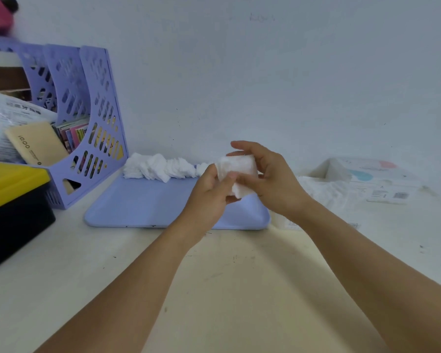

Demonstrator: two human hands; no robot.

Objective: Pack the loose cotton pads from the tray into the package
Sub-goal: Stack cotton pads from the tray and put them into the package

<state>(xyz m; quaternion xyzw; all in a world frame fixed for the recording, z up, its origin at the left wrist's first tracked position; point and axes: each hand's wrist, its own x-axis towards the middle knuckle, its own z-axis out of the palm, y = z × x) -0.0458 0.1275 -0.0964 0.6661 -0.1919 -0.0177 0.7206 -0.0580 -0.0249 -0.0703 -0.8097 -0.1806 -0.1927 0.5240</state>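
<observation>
Two bare hands square up a small stack of white square cotton pads [239, 174] above the right end of a flat lilac plastic tray [143, 205] on a pale cream table [214, 289]. The left hand [209, 192] pinches the stack's near edge, thumb on top; the right hand [270, 179] cups the far side with fingers curled round it, so each grip is pressed onto the pads rather than spread.

The step in hand appears to be gathering and tidying one batch before it goes in. More loose pads, a ragged row of white squares [161, 169], lie along the tray's far edge, from ten to twelve o'clock of the hands, so much of the job looks undone.

The next move calls for carrying the stack to three o'clock, where a crumpled clear plastic package [323, 192] lies on the table just beside the tray; its mouth is hard to make out from here, and it may need one hand to hold it open. A white printed carton with pink and blue marks [377, 179] sits beyond it, near the wall.

At nine o'clock stand a lilac perforated plastic file rack [97, 138] stuffed with booklets and a black bin with a yellow lid [13, 200], both clear of the route. Nothing blocks the path but the limp wrapper itself.
</observation>
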